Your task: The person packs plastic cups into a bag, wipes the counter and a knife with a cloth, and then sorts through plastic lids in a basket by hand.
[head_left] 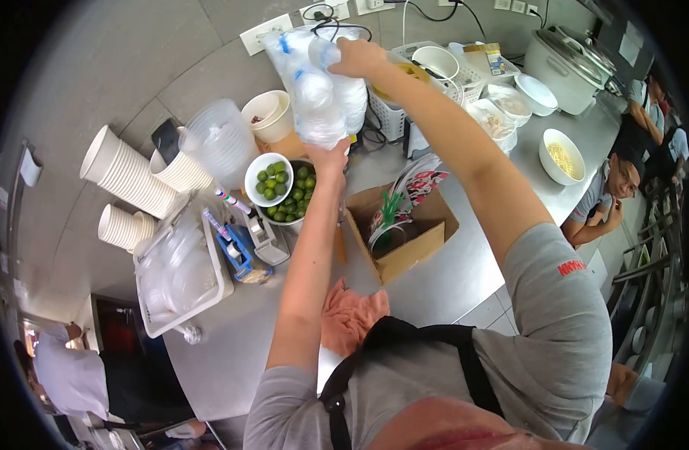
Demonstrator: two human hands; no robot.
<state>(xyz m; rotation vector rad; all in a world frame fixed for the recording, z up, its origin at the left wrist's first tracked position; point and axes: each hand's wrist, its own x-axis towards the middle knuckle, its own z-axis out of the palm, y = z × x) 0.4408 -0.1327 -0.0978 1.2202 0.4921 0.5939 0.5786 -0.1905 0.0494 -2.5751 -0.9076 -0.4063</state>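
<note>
gripping plastic bundle [314, 97]: left hand [329, 157] below, right hand [358, 58] above; red sleeve lettering [571, 267] illegible

Limes [304, 184] fill a container left of centre, with more in a small white bowl [264, 160] overlapping it. At the left, stacked paper cups [130, 172] lean beside clear plastic tubs [218, 142]; below, a white tray [194, 310] contains clear lids [183, 277], a blue tape dispenser [239, 259] just beside it. Near centre, an open cardboard box [412, 253] stands on the steel bench [464, 247], an orange cloth [352, 315] lower down. Upper right: a bowl [554, 177] of noodles and a lidded cooker [562, 71]. People occupy the right edge and lower left.
</note>
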